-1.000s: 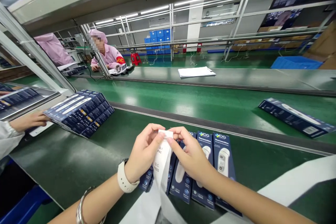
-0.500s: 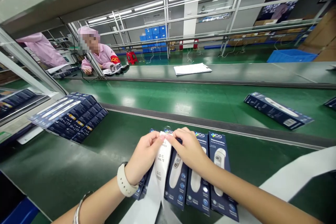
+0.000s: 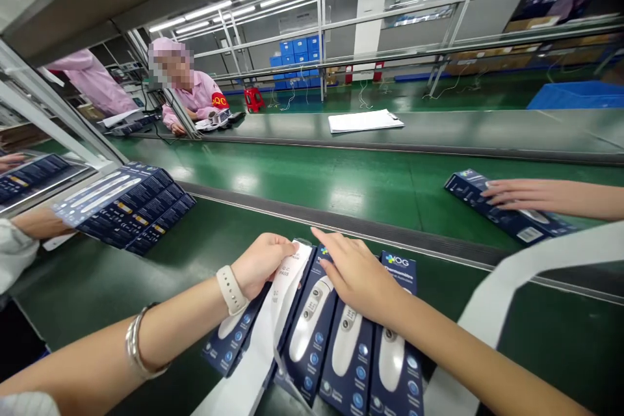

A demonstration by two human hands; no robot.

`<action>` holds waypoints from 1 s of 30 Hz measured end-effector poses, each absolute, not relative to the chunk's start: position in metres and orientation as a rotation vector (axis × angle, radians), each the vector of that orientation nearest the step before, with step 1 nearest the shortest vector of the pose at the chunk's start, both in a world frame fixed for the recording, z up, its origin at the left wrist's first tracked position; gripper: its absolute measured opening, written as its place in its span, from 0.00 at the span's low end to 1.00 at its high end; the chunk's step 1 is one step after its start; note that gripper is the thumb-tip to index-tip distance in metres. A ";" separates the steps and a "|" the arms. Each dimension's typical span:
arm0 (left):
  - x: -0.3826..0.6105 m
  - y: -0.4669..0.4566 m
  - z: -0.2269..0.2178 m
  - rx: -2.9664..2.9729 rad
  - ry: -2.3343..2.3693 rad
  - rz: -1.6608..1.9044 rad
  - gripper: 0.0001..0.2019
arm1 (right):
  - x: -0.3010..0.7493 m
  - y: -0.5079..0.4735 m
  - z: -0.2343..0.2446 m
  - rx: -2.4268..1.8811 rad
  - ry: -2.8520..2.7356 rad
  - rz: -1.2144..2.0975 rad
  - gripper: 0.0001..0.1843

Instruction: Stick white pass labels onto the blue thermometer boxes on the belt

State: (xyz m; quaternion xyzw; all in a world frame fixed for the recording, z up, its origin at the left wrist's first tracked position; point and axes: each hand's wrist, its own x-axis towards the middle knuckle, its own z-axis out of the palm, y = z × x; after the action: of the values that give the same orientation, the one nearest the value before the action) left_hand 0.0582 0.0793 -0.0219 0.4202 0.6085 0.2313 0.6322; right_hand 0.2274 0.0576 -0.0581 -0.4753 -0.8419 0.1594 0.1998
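Note:
Several dark blue thermometer boxes (image 3: pixel 351 344) lie fanned side by side on the dark green bench in front of me. My left hand (image 3: pixel 260 263) pinches the top end of a white strip of QC PASS stickers (image 3: pixel 270 322), which trails down toward me over the boxes. My right hand (image 3: pixel 353 270) rests flat on the top ends of the boxes, fingers stretched out and the forefinger pointing toward the strip. A white watch band and a metal bracelet are on my left wrist.
A stack of blue boxes (image 3: pixel 121 205) sits at the left, with a co-worker's arm (image 3: pixel 29 227) beside it. Another person's hand (image 3: pixel 521 195) lies on a box (image 3: pixel 507 214) on the green conveyor at the right. A white paper band (image 3: pixel 507 273) crosses the lower right. A seated worker in pink (image 3: pixel 195 97) is far left.
My right hand has let go of the strip's tip and now lies flat on the boxes. A hand has come in from the right onto the box on the conveyor.

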 end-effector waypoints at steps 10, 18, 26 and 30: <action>0.052 0.069 -0.019 0.916 1.444 0.517 0.18 | 0.227 0.056 -0.062 -1.270 -2.514 0.208 0.21; 0.041 0.048 -0.013 0.853 1.307 0.620 0.17 | 0.207 0.072 -0.063 -1.542 -2.421 0.228 0.24; 0.037 0.034 -0.015 1.158 1.156 0.831 0.17 | 0.205 0.056 -0.045 -1.287 -1.939 0.546 0.15; 0.044 0.025 -0.012 1.291 1.136 0.904 0.16 | 0.196 0.013 -0.030 -1.186 -1.619 1.095 0.16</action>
State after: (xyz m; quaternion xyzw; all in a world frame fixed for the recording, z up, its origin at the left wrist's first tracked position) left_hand 0.0438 0.0246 -0.0121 0.5485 0.4830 0.3842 0.5641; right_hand 0.1961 0.0132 -0.0298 -0.4721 -0.6443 0.4357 0.4149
